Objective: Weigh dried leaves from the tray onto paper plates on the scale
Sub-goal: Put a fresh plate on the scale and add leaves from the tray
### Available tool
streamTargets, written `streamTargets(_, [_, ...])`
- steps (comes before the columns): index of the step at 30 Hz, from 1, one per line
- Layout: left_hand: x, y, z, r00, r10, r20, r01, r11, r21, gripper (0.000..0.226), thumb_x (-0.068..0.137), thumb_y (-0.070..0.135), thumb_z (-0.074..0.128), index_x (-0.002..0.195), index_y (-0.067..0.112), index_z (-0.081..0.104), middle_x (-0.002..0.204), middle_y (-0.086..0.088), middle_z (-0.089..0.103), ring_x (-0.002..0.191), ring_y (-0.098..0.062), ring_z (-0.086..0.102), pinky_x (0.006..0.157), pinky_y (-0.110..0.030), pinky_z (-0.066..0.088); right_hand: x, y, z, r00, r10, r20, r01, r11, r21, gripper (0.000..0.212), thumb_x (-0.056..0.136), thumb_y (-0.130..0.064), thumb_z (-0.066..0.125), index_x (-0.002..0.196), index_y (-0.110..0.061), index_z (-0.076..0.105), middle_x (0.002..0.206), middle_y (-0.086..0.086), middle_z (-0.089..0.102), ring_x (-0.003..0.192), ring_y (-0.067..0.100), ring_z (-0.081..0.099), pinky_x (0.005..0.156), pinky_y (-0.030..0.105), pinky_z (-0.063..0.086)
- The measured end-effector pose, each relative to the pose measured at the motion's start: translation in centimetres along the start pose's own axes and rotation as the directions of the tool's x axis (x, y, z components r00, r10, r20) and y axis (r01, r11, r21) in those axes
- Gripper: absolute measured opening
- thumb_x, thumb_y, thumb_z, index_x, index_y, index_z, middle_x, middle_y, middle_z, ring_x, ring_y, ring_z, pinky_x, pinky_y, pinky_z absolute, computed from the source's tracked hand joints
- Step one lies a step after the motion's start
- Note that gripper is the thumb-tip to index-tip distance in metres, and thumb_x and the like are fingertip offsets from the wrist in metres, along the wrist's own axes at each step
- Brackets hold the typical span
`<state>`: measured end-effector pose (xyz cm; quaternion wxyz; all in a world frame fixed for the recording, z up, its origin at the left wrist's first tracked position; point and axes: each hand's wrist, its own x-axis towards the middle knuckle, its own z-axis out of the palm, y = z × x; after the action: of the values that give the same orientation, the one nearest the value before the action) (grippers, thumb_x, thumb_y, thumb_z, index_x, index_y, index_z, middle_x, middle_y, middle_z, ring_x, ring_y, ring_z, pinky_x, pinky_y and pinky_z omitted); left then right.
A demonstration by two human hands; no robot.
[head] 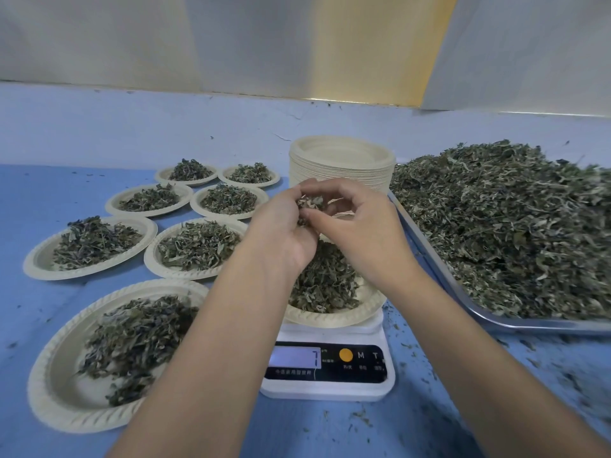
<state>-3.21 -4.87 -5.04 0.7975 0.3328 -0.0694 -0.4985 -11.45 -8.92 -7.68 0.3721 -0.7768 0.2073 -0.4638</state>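
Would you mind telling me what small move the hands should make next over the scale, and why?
Probably let a few leaves fall from the pinch of leaves onto the plate on the scale. Both the left hand and right hand hold that pinch directly above the plate, and the display is too blurred to confirm the weight.

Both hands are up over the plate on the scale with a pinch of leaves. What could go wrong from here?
1. Bits dropped from the left hand and right hand could miss the plate on the scale; crumbs already dot the blue table.
2. The left forearm hangs near the display, whose reading is unclear.
3. That forearm passes close to the nearest filled plate.
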Motion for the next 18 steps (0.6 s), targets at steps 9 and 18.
streamTargets(9, [-0.2, 0.4, -0.1, 0.998, -0.050, 0.029, 0.053, 0.992, -0.116, 0.020, 0.099, 0.005, 0.043, 0.085, -0.003, 0.055, 0.083, -0.016, 0.057, 0.073, -0.021, 0.057, 0.075, -0.027, 0.053, 0.5, -0.2, -0.8, 0.941, 0.302, -0.155, -0.200, 0.862, 0.466, 0.010, 0.090, -0.021, 0.064, 0.084, -0.015, 0.070, 0.079, -0.002, 0.069, 0.069, 0.005, 0.063, 0.061, 0.016, 0.050])
streamTargets(18, [-0.3, -3.5, 4.2, 0.980, -0.151, 0.126, 0.168, 0.976, -0.137, 0.020, 0.092, 0.013, 0.050, 0.074, 0.004, 0.051, 0.077, -0.011, 0.048, 0.087, -0.025, 0.049, 0.080, -0.027, 0.046, 1.5, 0.5, -3.0, 0.714, 0.691, -0.110, -0.302, 0.447, 0.842, 0.030, 0.094, -0.007, 0.041, 0.072, -0.011, 0.062, 0.067, -0.001, 0.065, 0.062, 0.010, 0.058, 0.056, 0.017, 0.050])
